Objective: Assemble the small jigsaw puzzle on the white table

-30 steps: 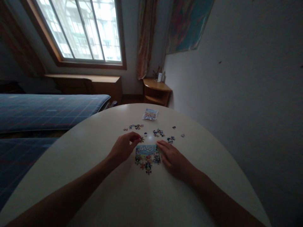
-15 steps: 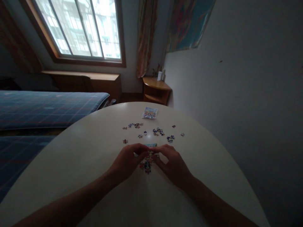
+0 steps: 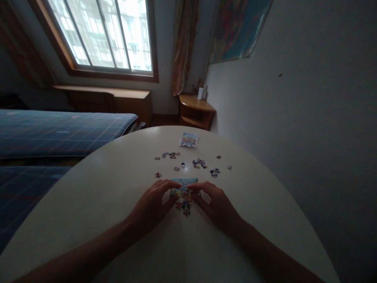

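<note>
A partly joined jigsaw puzzle [image 3: 185, 182] lies flat on the white table, its blue top edge showing between my hands. My left hand [image 3: 152, 200] grips the left side, index finger across the upper part and thumb lower down. On the opposite side my right hand [image 3: 217, 200] has thumb and index finger curled onto the puzzle's right part. Its lower end is uneven, with dark and red pieces [image 3: 186, 207] jutting toward me. My fingers cover parts of both side edges.
Beyond my hands lie loose puzzle pieces, including clusters at the back left [image 3: 173, 155], centre [image 3: 199, 163] and right [image 3: 215, 172]. A printed picture packet [image 3: 188, 140] lies farther back. The round table [image 3: 118, 184] stands between a plaid mattress [image 3: 73, 129] and a wall.
My left fingers have drawn back leftward from the right fingertips, uncovering more of the puzzle's blue top. The right hand stays nearly in place. The view has shifted slightly.
</note>
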`<state>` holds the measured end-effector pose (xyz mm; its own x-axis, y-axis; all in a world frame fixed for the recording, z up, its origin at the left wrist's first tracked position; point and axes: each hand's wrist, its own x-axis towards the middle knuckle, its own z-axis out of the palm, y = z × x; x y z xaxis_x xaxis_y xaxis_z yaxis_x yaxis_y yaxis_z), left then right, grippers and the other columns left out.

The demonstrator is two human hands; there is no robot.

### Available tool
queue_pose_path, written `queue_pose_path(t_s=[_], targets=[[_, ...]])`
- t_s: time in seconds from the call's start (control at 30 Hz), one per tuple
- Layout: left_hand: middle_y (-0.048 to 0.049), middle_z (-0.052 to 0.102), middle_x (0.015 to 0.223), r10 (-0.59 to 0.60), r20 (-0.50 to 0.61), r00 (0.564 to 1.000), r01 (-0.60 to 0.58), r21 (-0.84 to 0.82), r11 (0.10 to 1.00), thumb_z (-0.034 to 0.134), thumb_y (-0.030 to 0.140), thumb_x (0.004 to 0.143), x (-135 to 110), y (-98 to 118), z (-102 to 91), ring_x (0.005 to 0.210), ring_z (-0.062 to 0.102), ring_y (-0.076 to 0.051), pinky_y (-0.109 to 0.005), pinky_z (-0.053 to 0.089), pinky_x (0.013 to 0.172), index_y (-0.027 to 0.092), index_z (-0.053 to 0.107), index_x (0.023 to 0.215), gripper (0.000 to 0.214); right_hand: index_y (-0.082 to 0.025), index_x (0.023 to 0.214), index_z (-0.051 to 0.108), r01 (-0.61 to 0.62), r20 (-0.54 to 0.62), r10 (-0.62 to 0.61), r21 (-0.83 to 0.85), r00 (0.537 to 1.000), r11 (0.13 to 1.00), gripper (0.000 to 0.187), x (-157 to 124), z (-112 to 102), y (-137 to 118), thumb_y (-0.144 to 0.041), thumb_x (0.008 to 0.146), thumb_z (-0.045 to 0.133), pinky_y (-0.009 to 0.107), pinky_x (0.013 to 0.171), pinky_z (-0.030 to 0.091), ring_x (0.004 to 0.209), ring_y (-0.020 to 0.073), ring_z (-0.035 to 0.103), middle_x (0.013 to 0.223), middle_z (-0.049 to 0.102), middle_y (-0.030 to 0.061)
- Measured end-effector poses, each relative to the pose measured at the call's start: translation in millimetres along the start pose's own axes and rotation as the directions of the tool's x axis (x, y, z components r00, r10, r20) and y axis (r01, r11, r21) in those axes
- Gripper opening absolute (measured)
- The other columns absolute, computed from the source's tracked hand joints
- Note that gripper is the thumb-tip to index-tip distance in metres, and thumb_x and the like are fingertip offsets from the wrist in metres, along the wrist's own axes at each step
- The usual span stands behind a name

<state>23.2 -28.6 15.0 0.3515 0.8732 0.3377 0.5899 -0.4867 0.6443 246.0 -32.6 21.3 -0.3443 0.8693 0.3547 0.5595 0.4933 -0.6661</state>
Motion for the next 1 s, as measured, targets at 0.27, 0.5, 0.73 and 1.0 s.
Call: queue_pose_path(t_s=[0.27, 0.5, 0.73, 1.0], targets=[[-0.0067, 0.057, 0.139, 0.23, 0.124, 0.965, -0.249, 0.168, 0.954, 0.059, 0.023, 0.091, -12, -7, 1.3, 0.131, 0.05, -0.026, -0.048, 0.045, 0.109, 0.026, 0.053, 0.132, 0.042, -0.022, 0.111, 0.067, -0.009, 0.041, 0.014, -0.122, 0.999, 0.993, 0.022, 1, 1, 10, -0.019, 0.092, 0.057, 0.04, 0.09, 0.05, 0.096, 0.0212, 0.066, 0.101, 0.073, 0.0063], [-0.0045, 0.055, 0.141, 0.274, 0.241, 0.931, -0.314, 0.144, 0.939, 0.061, 0.016, 0.084, -16, -3, 2.9, 0.131, 0.049, -0.026, -0.049, 0.044, 0.111, 0.029, 0.051, 0.135, 0.054, -0.023, 0.11, 0.067, 0.028, 0.109, -0.01, -0.157, 0.994, 0.987, 0.02, 4, -1, 13, -0.018, 0.093, 0.058, 0.041, 0.093, 0.047, 0.103, 0.0221, 0.061, 0.104, 0.071, 0.006], [-0.005, 0.053, 0.142, 0.286, 0.269, 0.92, -0.334, 0.151, 0.93, 0.061, 0.014, 0.084, -17, -4, 2.7, 0.13, 0.049, -0.027, -0.049, 0.044, 0.111, 0.027, 0.052, 0.132, 0.051, -0.022, 0.11, 0.066, 0.018, 0.131, 0.005, -0.173, 0.991, 0.985, 0.023, 3, -3, 11, -0.012, 0.09, 0.06, 0.043, 0.095, 0.045, 0.106, 0.0237, 0.057, 0.105, 0.067, 0.0068], [-0.0057, 0.052, 0.143, 0.275, 0.289, 0.917, -0.33, 0.159, 0.931, 0.059, 0.016, 0.086, -18, -4, 1.8, 0.132, 0.047, -0.028, -0.05, 0.044, 0.111, 0.028, 0.05, 0.135, 0.051, -0.021, 0.113, 0.066, 0.01, 0.13, 0.013, -0.175, 0.991, 0.985, 0.026, 2, -3, 10, -0.014, 0.088, 0.061, 0.045, 0.096, 0.045, 0.106, 0.0247, 0.056, 0.108, 0.066, 0.0084]])
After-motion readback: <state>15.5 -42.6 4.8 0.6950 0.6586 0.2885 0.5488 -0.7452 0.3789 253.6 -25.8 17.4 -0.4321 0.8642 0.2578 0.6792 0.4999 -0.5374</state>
